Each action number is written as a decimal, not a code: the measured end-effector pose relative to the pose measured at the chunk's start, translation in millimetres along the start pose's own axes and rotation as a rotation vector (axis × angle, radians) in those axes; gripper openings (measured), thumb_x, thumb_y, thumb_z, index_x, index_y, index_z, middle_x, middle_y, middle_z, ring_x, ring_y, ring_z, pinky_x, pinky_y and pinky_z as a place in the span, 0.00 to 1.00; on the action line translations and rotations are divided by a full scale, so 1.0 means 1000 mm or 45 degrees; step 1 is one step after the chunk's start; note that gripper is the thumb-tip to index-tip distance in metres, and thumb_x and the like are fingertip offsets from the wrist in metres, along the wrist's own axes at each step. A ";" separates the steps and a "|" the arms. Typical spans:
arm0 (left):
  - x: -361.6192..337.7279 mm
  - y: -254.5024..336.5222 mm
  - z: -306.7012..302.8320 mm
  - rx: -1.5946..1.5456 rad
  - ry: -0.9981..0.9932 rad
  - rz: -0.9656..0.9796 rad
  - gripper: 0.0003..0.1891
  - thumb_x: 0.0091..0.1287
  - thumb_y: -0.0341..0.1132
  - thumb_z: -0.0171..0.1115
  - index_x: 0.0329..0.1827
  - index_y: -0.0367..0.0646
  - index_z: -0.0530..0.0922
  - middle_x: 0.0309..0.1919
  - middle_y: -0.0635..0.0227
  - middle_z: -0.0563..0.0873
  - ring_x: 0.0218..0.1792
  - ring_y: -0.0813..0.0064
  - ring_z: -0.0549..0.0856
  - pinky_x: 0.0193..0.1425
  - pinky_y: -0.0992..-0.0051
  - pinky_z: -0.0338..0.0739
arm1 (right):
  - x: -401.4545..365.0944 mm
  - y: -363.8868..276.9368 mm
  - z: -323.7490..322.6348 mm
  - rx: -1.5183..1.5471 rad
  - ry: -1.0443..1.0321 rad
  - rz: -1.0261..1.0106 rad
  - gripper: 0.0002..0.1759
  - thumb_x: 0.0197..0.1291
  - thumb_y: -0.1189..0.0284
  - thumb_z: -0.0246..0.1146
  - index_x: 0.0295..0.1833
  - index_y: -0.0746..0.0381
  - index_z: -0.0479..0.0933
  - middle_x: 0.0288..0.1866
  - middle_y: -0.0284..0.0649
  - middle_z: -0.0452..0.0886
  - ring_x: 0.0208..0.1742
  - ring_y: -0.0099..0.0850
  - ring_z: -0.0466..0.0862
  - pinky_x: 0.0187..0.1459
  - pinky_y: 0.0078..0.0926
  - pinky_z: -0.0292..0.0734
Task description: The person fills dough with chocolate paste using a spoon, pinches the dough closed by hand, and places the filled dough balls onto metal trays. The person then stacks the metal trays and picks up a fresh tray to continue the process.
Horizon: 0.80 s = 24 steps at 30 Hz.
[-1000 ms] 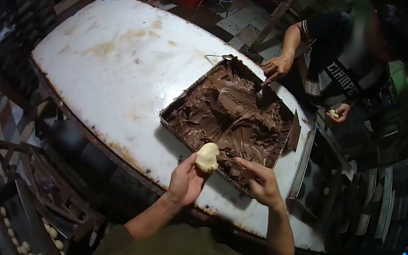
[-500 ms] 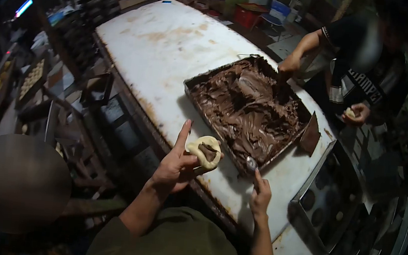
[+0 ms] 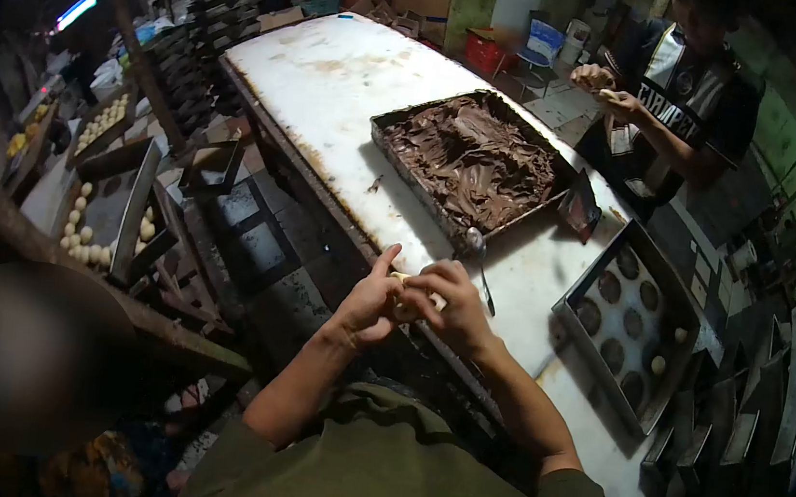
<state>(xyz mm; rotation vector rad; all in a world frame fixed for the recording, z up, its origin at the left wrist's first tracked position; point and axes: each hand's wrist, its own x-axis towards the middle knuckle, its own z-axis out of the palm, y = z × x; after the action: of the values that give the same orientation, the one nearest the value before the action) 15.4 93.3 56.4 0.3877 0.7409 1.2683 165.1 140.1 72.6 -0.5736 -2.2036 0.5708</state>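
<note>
Currently, in the head view, the left hand [image 3: 368, 306] and right hand [image 3: 450, 304] are grasping the dough [image 3: 405, 312] with bent fingers — near the surface's [image 3: 534, 297] edge — while a spoon [image 3: 475, 241] is resting at the chocolate-coloured paste tray's [image 3: 406, 172] corner.

Head-worn view, facing forward and down

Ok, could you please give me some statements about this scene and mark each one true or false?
1. The left hand and the right hand are both at the pale dough. True.
2. The right hand is holding the spoon. False: the spoon rests at a corner of the paste tray.
3. The brown paste is in a tray on the white table. True.
4. The co-worker's hands are in the paste. False: they are raised, away from it.
</note>
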 end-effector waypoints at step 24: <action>-0.236 -0.245 -0.027 0.100 -0.050 -0.381 0.19 0.70 0.35 0.51 0.64 0.47 0.66 0.44 0.69 0.79 0.35 0.83 0.78 0.32 0.83 0.75 | -0.313 -0.155 -0.001 0.489 -0.084 0.855 0.12 0.58 0.70 0.63 0.41 0.66 0.71 0.32 0.41 0.78 0.33 0.27 0.79 0.35 0.25 0.75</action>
<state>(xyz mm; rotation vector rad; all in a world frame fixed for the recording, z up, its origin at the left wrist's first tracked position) 145.4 -202.4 -53.1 0.3498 0.7854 0.9500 320.2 -159.9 -17.6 -1.0948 -1.8539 1.3372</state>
